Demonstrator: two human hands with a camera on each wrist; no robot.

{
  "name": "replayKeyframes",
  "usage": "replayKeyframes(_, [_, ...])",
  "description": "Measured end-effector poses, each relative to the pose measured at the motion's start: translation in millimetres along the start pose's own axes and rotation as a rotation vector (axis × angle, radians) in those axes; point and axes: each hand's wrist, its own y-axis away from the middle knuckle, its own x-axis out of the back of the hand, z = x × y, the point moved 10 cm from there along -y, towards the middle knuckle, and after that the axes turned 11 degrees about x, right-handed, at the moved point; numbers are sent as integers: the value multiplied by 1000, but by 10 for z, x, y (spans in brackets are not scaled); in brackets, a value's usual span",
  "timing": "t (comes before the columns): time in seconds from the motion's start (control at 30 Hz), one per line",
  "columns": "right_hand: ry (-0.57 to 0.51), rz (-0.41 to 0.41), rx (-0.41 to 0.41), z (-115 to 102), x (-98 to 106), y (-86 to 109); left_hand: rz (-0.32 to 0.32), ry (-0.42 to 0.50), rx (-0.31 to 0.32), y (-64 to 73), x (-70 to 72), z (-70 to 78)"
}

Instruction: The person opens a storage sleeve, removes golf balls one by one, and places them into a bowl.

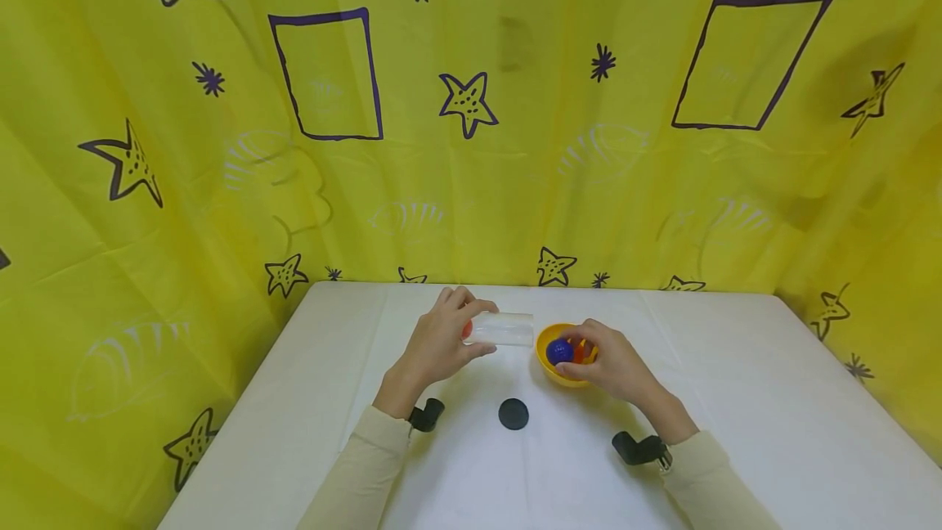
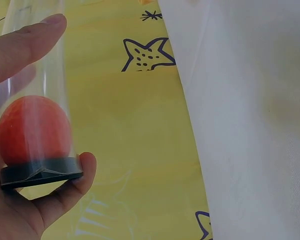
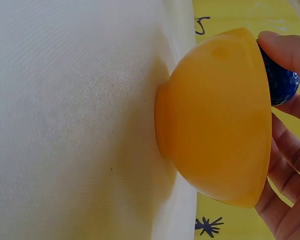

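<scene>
My left hand grips a clear plastic tube that lies sideways above the table, its free end toward the bowl. Inside the tube, an orange-red ball sits against the black cap at the hand's end. A yellow bowl stands on the table to the right of the tube. Reaching into it from the right, my right hand pinches a blue dimpled ball at the bowl's rim. An orange-red ball lies in the bowl, partly hidden by the fingers.
A round black cap lies flat on the white-covered table, nearer to me than the bowl. Behind the table's far edge hangs a yellow curtain with drawn stars and fish.
</scene>
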Motion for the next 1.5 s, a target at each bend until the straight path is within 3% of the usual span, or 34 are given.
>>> replayKeyframes(0.37, [63,-16,-40,28,-34,13,-5,17,2,12,10,19])
replayKeyframes(0.9, [153,-23,-31,27,-36,18,-10,9,5,6,-7,14])
replayKeyframes(1.3, [155,-21,-33,33,-49,18,-12,3,8,12,-2,12])
replayKeyframes(1.5, [118,18,-28,23,-17,2,-6,2,0,10,1,12])
